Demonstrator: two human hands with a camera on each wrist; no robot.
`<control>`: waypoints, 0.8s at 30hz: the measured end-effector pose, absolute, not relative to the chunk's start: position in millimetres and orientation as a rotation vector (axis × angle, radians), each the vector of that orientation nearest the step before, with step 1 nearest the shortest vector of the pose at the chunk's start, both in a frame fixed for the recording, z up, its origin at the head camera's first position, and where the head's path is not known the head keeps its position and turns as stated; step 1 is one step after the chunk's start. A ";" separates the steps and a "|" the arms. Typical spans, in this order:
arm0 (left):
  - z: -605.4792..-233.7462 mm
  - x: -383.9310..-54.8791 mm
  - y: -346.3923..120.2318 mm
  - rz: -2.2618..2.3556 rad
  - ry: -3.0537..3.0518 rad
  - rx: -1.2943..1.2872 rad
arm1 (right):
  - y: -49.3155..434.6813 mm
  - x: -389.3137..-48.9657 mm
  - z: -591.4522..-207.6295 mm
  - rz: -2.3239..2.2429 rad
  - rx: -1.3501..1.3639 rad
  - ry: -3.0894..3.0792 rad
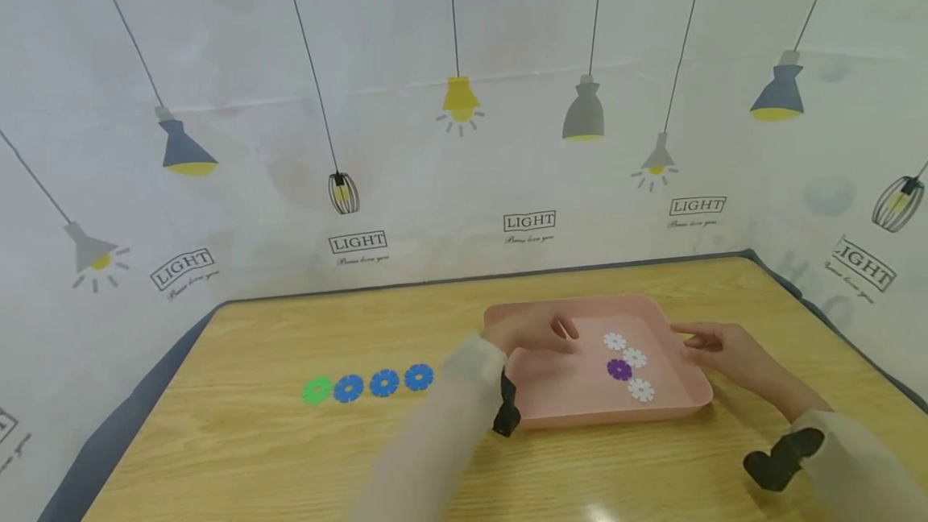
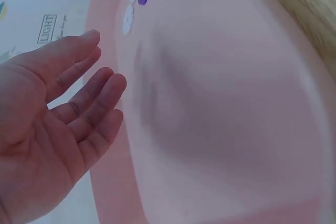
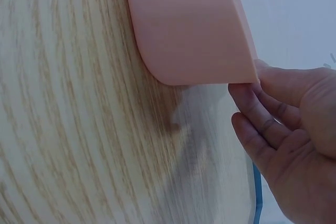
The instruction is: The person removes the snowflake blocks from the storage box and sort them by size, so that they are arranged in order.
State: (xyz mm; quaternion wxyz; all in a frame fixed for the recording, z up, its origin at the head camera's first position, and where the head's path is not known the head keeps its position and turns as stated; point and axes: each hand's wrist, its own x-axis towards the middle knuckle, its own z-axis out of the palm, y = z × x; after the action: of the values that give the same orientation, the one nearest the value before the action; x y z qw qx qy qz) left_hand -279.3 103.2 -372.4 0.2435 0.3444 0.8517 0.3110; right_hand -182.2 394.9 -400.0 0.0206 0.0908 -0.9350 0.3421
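A pink tray (image 1: 561, 389) lies on the table. Toward its right side are three white notched discs (image 1: 641, 391) and a purple notched disc (image 1: 619, 369). My left hand (image 1: 535, 329) hovers over the tray's left part. Its fingers are loosely bent and hold nothing, and its shadow falls on the tray floor in the left wrist view. At the opposite end, my right hand (image 1: 732, 351) pinches the tray's right rim. In the right wrist view, the thumb lies over the edge of the tray (image 3: 184, 35) and fingers touch its outer side.
Left of the tray, a green notched disc (image 1: 316, 390) and three blue notched discs (image 1: 384, 383) form a row on the wooden table (image 1: 254, 457). Behind the table hangs a pale wall covering (image 1: 406, 159) printed with lamps.
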 end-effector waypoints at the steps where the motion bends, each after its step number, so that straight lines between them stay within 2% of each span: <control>1: -372.6 -278.6 107.7 0.856 2.315 0.940 | 395.0 -182.5 -400.0 1.058 0.281 -2.902; 13: -381.6 -270.3 148.1 0.749 2.294 0.938 | 397.7 -182.5 -401.1 1.082 0.284 -2.898; 24: -382.5 -258.9 162.4 0.670 2.361 0.940 | 395.4 -182.3 -397.9 1.074 0.272 -2.911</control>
State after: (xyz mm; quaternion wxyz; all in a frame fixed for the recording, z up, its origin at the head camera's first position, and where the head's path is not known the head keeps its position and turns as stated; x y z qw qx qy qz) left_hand -258.9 162.4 -382.5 0.2536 0.3460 0.8690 0.2467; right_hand -182.3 395.4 -397.9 0.0134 0.0872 -0.9345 0.3448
